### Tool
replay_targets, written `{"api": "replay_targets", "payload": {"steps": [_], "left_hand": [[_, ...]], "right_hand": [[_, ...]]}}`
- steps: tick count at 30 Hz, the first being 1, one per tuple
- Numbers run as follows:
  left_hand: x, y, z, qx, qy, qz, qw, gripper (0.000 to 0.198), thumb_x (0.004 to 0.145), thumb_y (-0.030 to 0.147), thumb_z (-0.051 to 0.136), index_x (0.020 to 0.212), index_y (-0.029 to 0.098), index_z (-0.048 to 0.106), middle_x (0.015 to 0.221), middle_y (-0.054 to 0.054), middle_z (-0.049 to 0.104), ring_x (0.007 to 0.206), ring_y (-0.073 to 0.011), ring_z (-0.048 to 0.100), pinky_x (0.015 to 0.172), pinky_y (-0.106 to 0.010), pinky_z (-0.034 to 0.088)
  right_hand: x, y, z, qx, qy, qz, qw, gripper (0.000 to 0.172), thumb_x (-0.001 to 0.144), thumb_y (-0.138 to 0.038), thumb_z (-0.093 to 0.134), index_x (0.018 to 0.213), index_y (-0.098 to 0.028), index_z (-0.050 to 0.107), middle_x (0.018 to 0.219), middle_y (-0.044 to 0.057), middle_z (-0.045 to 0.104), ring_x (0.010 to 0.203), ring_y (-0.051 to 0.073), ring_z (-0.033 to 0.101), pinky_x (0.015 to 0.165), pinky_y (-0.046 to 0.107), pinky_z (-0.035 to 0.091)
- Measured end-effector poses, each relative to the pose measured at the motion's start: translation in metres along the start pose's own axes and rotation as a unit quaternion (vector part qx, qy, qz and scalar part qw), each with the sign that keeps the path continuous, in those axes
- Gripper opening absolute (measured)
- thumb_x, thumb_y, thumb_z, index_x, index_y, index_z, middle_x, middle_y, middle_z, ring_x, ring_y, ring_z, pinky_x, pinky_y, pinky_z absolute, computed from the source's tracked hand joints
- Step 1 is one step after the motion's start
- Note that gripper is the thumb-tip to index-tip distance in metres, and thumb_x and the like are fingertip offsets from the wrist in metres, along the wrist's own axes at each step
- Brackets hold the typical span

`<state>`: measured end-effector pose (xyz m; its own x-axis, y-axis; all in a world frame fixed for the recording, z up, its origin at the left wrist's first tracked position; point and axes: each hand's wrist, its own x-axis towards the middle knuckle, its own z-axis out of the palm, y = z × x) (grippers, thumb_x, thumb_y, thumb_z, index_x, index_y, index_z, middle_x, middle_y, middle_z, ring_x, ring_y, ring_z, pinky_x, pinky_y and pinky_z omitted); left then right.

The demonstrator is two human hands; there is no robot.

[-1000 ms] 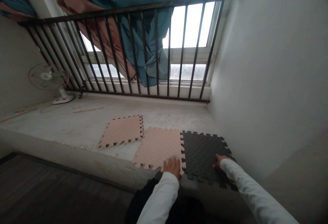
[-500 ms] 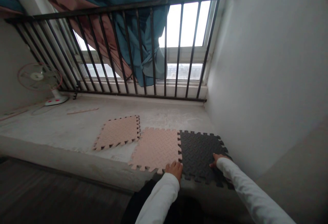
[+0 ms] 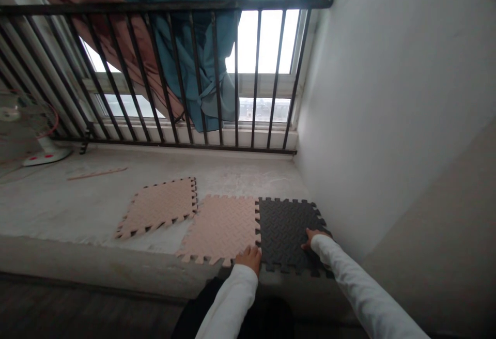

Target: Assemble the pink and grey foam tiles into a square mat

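Three foam puzzle mats lie on a raised concrete ledge. A black mat (image 3: 284, 228) sits by the right wall, interlocked with a pink mat (image 3: 220, 228) on its left. A second pink mat (image 3: 158, 207) lies loose and skewed further left. My left hand (image 3: 250, 257) presses flat on the near end of the seam between the pink and black mats. My right hand (image 3: 313, 236) rests flat on the black mat's near right part. Both arms wear white sleeves.
A black metal railing (image 3: 217, 70) stands before the window, with teal and brown curtains (image 3: 186, 44) bunched behind it. A small fan (image 3: 31, 132) stands at the far left of the ledge, and a thin wooden strip (image 3: 96, 173) lies near it. A white wall (image 3: 387, 96) closes the right side.
My view has swung right, so everything slid left. My left hand has moved from the pink mat's near edge onto the seam with the black mat. My right hand stays on the black mat.
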<state>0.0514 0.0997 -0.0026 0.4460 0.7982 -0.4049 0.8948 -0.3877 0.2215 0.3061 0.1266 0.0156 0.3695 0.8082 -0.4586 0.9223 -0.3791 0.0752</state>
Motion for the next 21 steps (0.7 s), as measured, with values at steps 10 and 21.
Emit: {"api": "replay_targets", "payload": {"steps": [10, 21], "left_hand": [[0.014, -0.017, 0.016, 0.001, -0.046, 0.029, 0.999, 0.055, 0.079, 0.014, 0.023, 0.131, 0.032, 0.020, 0.141, 0.005, 0.015, 0.128, -0.0175, 0.010, 0.100, -0.046, 0.022], [0.014, -0.010, 0.022, 0.020, -0.033, 0.063, 0.997, 0.081, 0.062, 0.032, 0.051, 0.133, 0.029, 0.012, 0.142, 0.003, 0.004, 0.129, -0.0203, 0.002, 0.102, -0.049, 0.008]], "right_hand": [[-0.009, -0.003, -0.007, -0.020, -0.029, 0.008, 0.999, 0.075, 0.055, -0.041, 0.065, 0.123, -0.020, 0.041, 0.123, 0.014, 0.047, 0.108, 0.028, 0.046, 0.087, 0.039, 0.041], [-0.011, -0.004, -0.008, -0.016, -0.022, 0.017, 0.999, 0.078, 0.054, -0.043, 0.066, 0.124, -0.022, 0.038, 0.124, 0.013, 0.046, 0.110, 0.028, 0.044, 0.089, 0.041, 0.039]]}}
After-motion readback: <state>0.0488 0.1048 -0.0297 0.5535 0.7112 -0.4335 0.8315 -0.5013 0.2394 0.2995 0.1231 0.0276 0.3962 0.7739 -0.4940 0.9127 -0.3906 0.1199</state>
